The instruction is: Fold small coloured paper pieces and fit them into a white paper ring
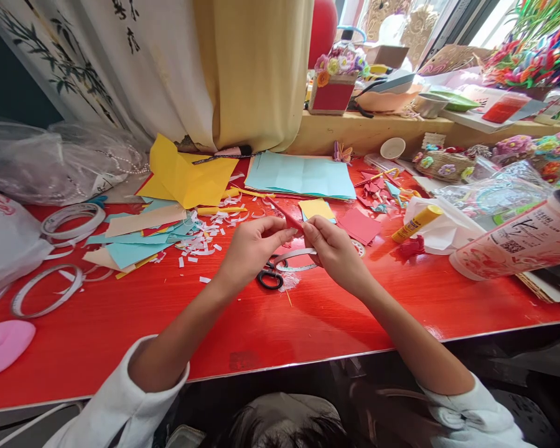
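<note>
Over the middle of the red table [205, 336], a thin rolled strip of red paper [284, 213] slants between my two hands. My left hand [254, 247] pinches its lower part between thumb and fingers. Close beside it, my right hand [333, 249] is closed on the strip's lower end. A narrow roll of white tape [292, 253] hangs at the fingers of my right hand. Beneath the tape lie black-handled scissors [270, 279], partly hidden. Behind my hands are yellow square papers [316, 208] and red square papers [360, 225].
Tape rolls [49, 290] and a pink object [4, 348] lie at the left. White paper scraps [200, 239], blue sheets [301, 175] and yellow paper [186, 174] are farther back. A glue stick [417, 224] and a large cup [518, 236] are at the right.
</note>
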`<act>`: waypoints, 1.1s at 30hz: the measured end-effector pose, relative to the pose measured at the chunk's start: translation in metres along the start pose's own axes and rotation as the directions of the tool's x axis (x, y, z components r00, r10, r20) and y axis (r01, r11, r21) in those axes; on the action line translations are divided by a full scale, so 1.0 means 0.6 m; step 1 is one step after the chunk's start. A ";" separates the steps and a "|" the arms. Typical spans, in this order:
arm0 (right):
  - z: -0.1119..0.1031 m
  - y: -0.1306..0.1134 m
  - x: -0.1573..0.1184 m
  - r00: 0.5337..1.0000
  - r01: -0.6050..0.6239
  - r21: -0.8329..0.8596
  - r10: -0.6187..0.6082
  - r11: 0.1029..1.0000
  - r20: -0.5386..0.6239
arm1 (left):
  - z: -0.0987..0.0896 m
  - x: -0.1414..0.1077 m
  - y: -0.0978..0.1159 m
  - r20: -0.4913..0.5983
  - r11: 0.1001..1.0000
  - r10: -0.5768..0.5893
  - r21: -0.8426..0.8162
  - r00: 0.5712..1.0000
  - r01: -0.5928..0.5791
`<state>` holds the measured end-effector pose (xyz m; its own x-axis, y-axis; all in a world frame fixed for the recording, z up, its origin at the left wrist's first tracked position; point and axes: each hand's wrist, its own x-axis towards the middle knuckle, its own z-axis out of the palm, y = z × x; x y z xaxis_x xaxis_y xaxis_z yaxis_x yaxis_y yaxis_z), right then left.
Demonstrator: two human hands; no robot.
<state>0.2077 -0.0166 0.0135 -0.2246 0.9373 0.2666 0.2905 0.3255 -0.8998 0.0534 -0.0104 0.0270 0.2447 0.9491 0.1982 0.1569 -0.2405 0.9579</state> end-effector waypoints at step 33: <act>0.009 0.003 -0.002 0.999 -0.004 -0.075 0.001 0.997 -0.047 | 0.019 -0.012 -0.039 0.060 0.365 0.688 0.833 0.723 -0.416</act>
<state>0.2037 -0.0178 0.0097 -0.1802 0.9424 0.2818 0.3602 0.3299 -0.8726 0.0588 -0.0142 0.0008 0.3422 0.5090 0.7898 0.7520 -0.6524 0.0945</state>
